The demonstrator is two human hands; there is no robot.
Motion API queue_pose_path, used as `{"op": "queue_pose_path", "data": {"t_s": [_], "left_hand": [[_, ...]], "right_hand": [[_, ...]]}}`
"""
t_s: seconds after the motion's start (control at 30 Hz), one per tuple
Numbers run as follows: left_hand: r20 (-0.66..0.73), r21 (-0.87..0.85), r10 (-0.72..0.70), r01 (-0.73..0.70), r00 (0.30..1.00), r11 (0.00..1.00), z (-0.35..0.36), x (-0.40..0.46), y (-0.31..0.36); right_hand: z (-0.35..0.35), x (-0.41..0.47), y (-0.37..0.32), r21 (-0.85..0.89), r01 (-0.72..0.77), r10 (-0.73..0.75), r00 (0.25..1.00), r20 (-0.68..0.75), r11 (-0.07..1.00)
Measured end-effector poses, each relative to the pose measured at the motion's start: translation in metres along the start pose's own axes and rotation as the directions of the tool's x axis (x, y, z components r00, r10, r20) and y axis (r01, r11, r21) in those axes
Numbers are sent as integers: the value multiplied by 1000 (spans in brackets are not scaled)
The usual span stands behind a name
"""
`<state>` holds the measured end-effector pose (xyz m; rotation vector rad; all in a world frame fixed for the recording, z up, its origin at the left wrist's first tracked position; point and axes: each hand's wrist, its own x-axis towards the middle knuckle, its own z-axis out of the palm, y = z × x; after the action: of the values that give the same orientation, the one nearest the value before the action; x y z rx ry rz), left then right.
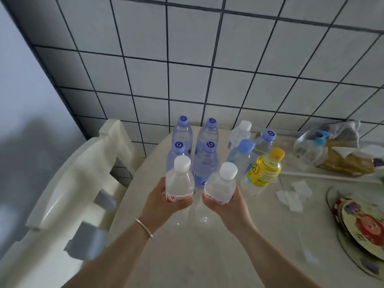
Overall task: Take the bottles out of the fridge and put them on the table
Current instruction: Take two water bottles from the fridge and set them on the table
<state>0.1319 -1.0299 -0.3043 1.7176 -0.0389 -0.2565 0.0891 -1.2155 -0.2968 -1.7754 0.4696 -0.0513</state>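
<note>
Head view: I see a white chair (83, 173) at far left, then my left grip (160, 202) wrapped around a white-capped bottle (180, 181). My right grip (226, 206) clasps its twin (221, 186). Both bottles are upright over the near tabletop (187, 256), just before the purple-capped bottles (204, 161). A yellow bottle (265, 169) stands right.

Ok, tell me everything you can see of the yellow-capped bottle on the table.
The yellow-capped bottle is a small clear plastic bottle with a yellow screw cap and a yellow label bearing green and blue print, too blurred to read. It appears to hold a pale drink. It stands on the pale table, at the right edge of the bottle group, close beside a blue-capped bottle; contact is unclear. Neither hand touches it.
</note>
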Motion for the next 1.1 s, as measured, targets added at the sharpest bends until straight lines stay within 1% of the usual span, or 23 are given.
{"op": "queue_pose_path", "data": {"t_s": [0.1, 0.2, 0.37, 0.6, 0.77, 0.87, 0.97, 1.03, 1.1], "left_hand": [[7, 46, 20, -20, 1000, 999, -2, 14, -7], [17, 65, 21, -22, 1000, 998, -4, 22, -15], [42, 47, 42, -44, 998, 998, -6, 30, -21], [75, 140, 49, -60, 996, 988, -14, 25, -24], [114, 243, -25, -3, 993, 970, -16, 21, -26], [137, 359, -79, 25, 987, 933, -22, 14, -34], [75, 424, -121, 78, 990, 902, -25, 0, -32], [-21, 431, -108, 107, 994, 896, -22, -15, -24], [-141, 429, -125, 174, 982, 886, -18, -31, -21]], "right_hand": [[5, 15, 8, -64, -32, 33, 999, 18, 997], [10, 22, 16, -133, -15, 17, 1000, 15, 991], [17, 23, 12, -127, 15, -12, 1000, 28, 992], [18, 20, 11, -168, 42, -32, 998, 61, 985], [16, 16, 5, -146, 30, -14, 994, 105, 989], [9, 4, -2, -153, 3, 15, 993, 116, 988], [0, -16, -5, -255, -38, 70, 991, 114, 966], [-9, -31, -4, -308, -64, 100, 990, 104, 949], [-21, -50, -6, -325, -76, 111, 990, 89, 942]]}}
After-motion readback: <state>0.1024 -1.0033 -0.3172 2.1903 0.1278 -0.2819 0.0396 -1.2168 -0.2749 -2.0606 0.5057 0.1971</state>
